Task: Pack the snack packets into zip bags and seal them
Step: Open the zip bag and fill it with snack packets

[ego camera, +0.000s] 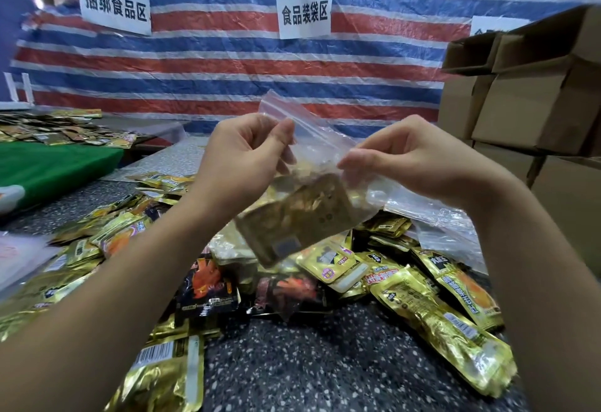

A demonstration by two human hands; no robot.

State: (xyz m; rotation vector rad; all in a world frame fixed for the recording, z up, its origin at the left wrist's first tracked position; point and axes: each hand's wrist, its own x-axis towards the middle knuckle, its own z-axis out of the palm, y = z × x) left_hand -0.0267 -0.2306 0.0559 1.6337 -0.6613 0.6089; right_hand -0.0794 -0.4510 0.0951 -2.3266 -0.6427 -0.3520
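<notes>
Both hands raised | left hand (242,151), right hand (419,158) pinch zip bag (302,203) mouth

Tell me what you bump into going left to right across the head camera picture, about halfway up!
Green cloth → left hand → zip bag → right hand → boxes.

My L hand (242,151) & R hand (419,159) pinch zip bag (312,158) top, gold snack pkts (292,220) inside, held above loose pkt pile (432,307) on speckled table (325,366).
</notes>
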